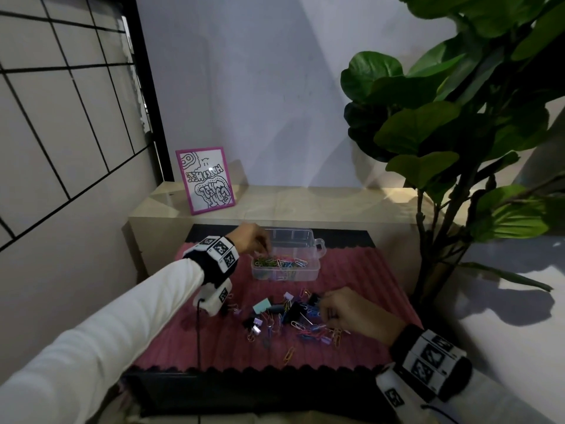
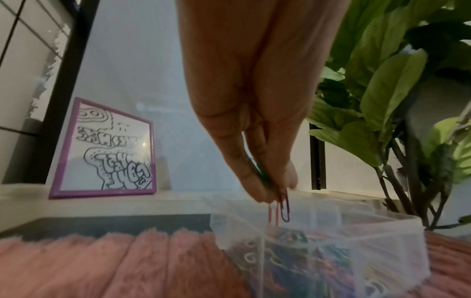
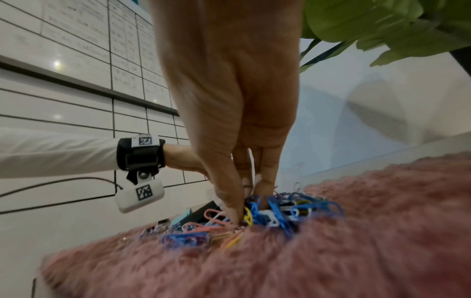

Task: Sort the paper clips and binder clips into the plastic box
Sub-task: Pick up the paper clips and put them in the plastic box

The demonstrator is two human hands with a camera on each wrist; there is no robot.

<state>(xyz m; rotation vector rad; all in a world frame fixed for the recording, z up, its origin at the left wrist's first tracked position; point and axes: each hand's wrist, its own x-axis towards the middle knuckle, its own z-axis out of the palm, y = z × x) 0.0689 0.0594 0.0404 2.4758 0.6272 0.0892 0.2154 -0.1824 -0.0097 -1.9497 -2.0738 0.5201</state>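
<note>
A clear plastic box (image 1: 305,275) stands open on the pink mat, its front compartment holding several coloured paper clips (image 1: 279,262). My left hand (image 1: 264,244) hovers over the box's left corner. In the left wrist view the left hand (image 2: 272,193) pinches a few paper clips (image 2: 285,209), purple, pink and green, just above the box (image 2: 331,252). A loose pile of paper clips and binder clips (image 1: 293,316) lies nearer me. My right hand (image 1: 325,312) is down on its right side. The right hand's (image 3: 248,205) thumb and fingertips pinch into the blue, yellow and pink clips (image 3: 280,213).
A fluffy pink mat (image 1: 351,270) covers a dark table. The box lid (image 1: 293,237) lies open behind the box. A pink-framed drawing (image 1: 205,179) leans on a beige ledge at the back. A leafy plant (image 1: 458,133) overhangs the right side. A stray orange clip (image 1: 289,354) lies near the front.
</note>
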